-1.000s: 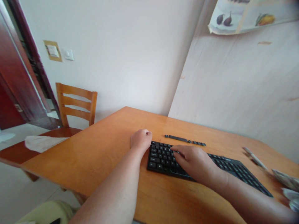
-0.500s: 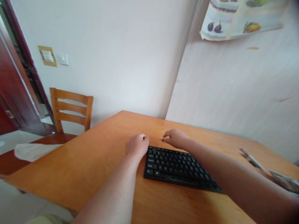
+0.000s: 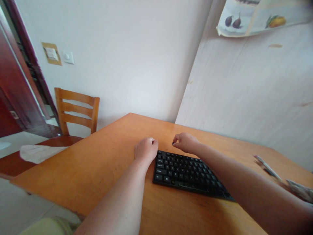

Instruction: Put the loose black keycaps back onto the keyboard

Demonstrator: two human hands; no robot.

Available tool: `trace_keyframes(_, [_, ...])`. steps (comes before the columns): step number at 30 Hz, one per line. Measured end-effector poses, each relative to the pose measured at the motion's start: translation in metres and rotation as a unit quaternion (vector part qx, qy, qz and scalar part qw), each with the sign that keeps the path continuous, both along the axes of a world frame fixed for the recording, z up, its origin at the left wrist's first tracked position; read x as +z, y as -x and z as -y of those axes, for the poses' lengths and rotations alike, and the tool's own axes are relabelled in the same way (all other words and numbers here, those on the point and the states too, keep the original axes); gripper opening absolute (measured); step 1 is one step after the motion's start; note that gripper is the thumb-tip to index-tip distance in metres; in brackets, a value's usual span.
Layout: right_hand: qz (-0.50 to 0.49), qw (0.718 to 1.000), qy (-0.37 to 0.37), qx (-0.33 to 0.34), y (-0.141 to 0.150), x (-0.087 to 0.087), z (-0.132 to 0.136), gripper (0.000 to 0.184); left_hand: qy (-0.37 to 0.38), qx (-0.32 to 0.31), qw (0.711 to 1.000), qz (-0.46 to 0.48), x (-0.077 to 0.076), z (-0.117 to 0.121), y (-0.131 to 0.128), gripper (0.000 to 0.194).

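Note:
A black keyboard (image 3: 186,173) lies on the wooden table, its right part covered by my right forearm. Just beyond its back edge, my right hand (image 3: 187,142) has thumb and index finger pinched on a small black keycap-like piece (image 3: 173,143), mostly hidden by the fingertips. Curled into a fist, my left hand (image 3: 146,150) rests on the table against the keyboard's back left corner. Its fingers are turned away, so whatever it may hold is out of sight.
The wooden table (image 3: 110,163) runs back to the wall. At the right lie a pen-like stick (image 3: 267,166) and a crumpled bag (image 3: 299,190). A wooden chair (image 3: 77,111) with a white cloth (image 3: 41,153) on its seat stands at the left.
My right thumb and index finger have closed on the small black piece, which lay on the table between them before. My left hand keeps its fist. The view has shifted slightly.

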State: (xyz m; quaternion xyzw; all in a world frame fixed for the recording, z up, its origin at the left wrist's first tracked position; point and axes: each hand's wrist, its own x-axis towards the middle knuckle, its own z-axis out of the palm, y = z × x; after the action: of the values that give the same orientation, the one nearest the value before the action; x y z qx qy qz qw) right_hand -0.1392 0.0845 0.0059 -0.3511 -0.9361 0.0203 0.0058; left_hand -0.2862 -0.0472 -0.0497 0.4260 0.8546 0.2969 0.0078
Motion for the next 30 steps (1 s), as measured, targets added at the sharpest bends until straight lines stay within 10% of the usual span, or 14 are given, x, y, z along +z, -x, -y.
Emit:
trace_keyframes(13, [-0.094, 0.981, 0.082, 0.151, -0.072, 0.016, 0.111, 0.011, 0.006, -0.001, 1.0, -0.005, -0.003, -0.003, 0.002, 0.036])
trace_keyframes(30, [0.004, 0.991, 0.037, 0.132, -0.067, 0.013, 0.136, 0.015, -0.001, -0.002, 1.0, -0.014, -0.004, -0.004, 0.002, 0.036])
